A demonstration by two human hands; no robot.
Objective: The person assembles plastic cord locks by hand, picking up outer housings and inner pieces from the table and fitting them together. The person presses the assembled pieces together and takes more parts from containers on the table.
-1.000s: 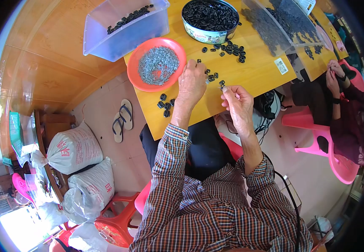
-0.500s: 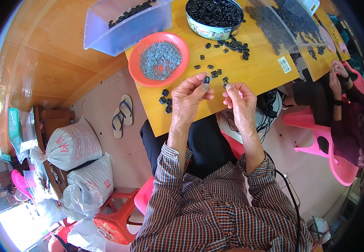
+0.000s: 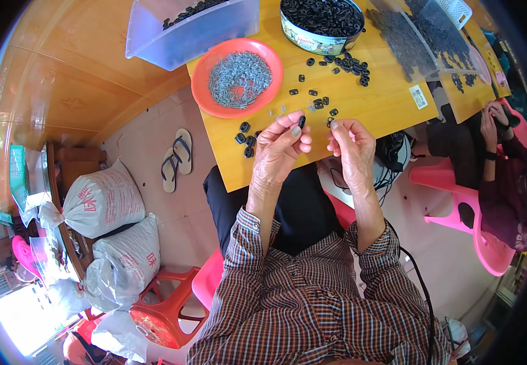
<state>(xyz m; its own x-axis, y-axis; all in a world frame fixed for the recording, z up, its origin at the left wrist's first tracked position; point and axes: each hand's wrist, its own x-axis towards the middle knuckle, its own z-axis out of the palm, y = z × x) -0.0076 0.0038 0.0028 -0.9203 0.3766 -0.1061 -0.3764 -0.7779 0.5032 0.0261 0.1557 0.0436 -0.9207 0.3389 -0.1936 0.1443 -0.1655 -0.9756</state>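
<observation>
Between the thumb and fingers of my left hand is a small black part. My right hand pinches something small beside a black piece; its exact shape is too small to tell. Both hands are over the front edge of the yellow table, a short way apart. Beyond them lie loose black parts and a few clear bits. An orange-red plate of small grey pieces stands behind my left hand. More black parts lie left of that hand.
A round tin of black parts stands at the back, with a translucent bin to its left. Another clear bin is at the right. A co-worker's hands are at the far right. White sacks stand at left.
My left hand has come back from the loose pieces near the plate, now with a black part in its fingers. My right hand stays near its place. The view has shifted slightly.
</observation>
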